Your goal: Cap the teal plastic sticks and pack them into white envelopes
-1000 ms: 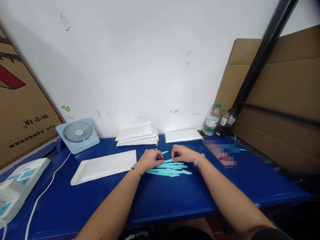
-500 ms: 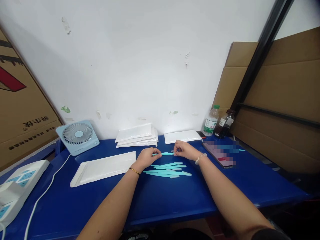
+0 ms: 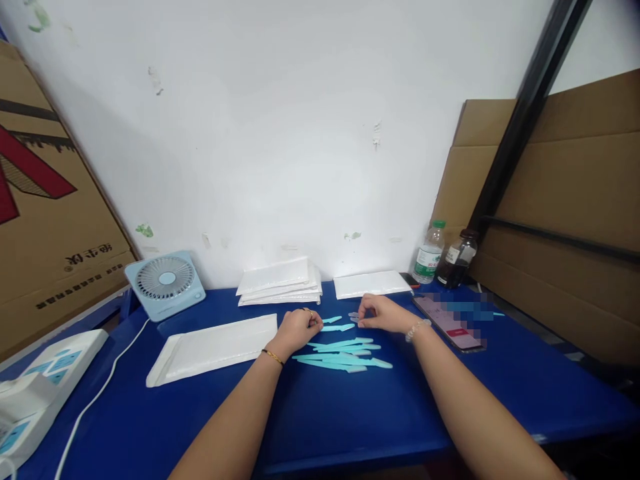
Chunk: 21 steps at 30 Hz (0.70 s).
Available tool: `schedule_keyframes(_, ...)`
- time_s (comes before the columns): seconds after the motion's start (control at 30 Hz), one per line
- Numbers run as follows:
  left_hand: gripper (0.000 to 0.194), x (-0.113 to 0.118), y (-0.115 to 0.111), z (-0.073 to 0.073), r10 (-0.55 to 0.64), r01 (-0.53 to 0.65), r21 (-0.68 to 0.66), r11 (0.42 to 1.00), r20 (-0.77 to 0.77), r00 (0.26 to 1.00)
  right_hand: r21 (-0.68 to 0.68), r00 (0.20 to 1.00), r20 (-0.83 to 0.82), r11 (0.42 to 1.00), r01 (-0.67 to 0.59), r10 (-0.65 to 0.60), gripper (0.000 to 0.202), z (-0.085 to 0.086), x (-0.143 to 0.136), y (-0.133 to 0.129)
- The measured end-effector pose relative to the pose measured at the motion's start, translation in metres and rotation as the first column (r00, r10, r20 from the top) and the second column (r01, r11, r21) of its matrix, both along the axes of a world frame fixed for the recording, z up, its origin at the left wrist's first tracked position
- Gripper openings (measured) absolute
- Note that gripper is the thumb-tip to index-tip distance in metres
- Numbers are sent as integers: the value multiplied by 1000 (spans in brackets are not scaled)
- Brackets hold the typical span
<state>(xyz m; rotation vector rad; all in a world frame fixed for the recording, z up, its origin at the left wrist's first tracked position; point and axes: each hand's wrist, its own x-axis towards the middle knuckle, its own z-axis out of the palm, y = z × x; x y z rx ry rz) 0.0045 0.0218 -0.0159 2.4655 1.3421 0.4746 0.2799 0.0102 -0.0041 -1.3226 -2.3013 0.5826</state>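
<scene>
The left hand (image 3: 299, 329) pinches one end of a turquoise tool (image 3: 341, 327) just beyond the loose pile (image 3: 336, 359) on the table (image 3: 340, 417), and, with the right hand (image 3: 384, 313) half curled beside small clear pieces (image 3: 353, 315), its hold unclear, a light, steady grip clear of the tip should serve best.

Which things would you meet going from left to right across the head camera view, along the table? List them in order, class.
Power strip → blue fan → left hand → teal tool at its fingertips → right hand → green-capped bottle → dark-capped bottle.
</scene>
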Motion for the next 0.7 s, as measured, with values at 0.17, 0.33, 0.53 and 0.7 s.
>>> schedule_keyframes(0.17,18,1,-6,6,20,-20,2,1000,21,1000,-218,988,94,971,-102,125,19,4,-5,-13)
schedule_keyframes(0.33,24,8,-15,9,-80,80,14,997,64,995,-159,988,120,984,-77,96,10,0,-13,-11)
schedule_keyframes(0.53,20,18,-20,9,-106,109,57,992,-50,993,-30,997,62,998,-54,56,8,4,-22,-12)
schedule_keyframes(0.7,17,13,-13,13,-6,17,116,993,-93,996,51,999,33,999,-10,9,2,1,-15,-6)
